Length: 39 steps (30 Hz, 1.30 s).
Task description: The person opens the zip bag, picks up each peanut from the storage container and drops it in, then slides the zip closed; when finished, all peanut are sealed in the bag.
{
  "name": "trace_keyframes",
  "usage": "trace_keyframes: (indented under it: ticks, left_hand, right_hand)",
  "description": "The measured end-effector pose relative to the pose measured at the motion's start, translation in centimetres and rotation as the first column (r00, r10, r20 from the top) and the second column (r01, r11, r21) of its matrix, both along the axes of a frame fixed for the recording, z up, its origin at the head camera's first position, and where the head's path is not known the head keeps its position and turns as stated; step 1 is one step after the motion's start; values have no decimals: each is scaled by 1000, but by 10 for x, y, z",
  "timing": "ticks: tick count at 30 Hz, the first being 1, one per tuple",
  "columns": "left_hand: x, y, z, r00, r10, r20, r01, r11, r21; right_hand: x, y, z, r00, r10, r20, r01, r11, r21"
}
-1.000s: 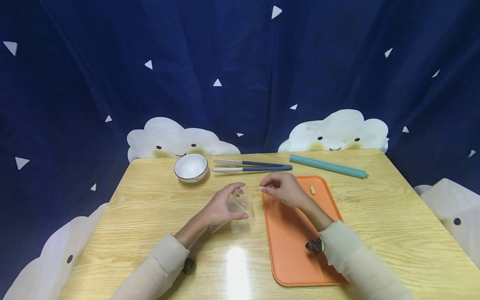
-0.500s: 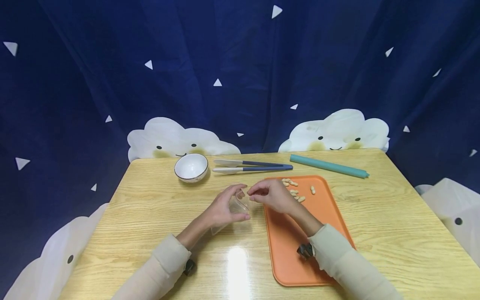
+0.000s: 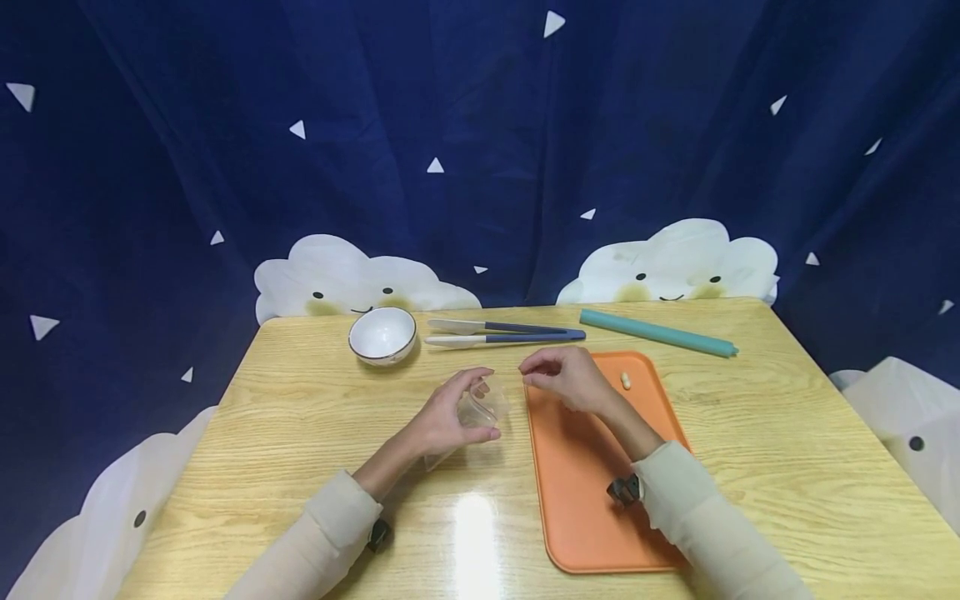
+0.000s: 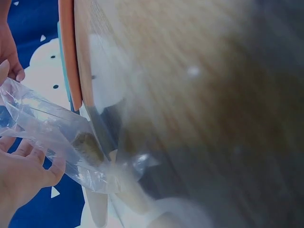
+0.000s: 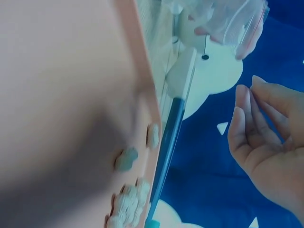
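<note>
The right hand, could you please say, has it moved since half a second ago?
Yes; judged against the orange tray in the head view, the right hand has moved right and slightly forward.

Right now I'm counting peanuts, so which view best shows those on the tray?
Right wrist: several peanuts show up close on the tray. The head view shows one, the right hand apparently hiding others; the left wrist view shows none there.

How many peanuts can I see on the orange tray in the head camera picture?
1 peanut, near the far end of the orange tray. More are hidden by the right hand: the right wrist view shows a bunch of peanuts too crowded to count.
</note>
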<state>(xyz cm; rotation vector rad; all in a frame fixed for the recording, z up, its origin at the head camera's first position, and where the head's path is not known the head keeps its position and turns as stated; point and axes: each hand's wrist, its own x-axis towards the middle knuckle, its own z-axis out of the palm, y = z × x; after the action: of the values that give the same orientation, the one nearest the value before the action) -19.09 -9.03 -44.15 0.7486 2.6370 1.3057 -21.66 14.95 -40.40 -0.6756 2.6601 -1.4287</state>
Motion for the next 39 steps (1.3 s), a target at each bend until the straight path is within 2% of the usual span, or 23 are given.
trace_keyframes:
  ticks: [7,15,21,26,33,39]
  left_hand:
    - [-1,0,0,1000,11,-8,-11,1000,-7]
    - [-2,-3,0,1000,-9,-24,8,1000,-5]
    - [-2,-4,1,999,-20,-27,20,1000,-5]
    - [-4,-4,-1,999,-23,-27,23,1000,-5]
    - [-4,-4,0,999,-18,-33,18,1000,3]
    - [-3,-4,0,999,-21,-31,21,1000,2]
  right_hand:
    - [-21,12,-7,999,-18,-41,24,990,140]
    - [-44,16,-17,988,-136,72,110,954,279]
    - [-58,14,-27,991,-123,49,99,933,347]
    - [-62,12,-34,987,-137,81,101,930,353]
    - [-61,6,-37,966,-211,148,152,930,336]
    - [-61,3,-38,972,-202,124,142,915,377]
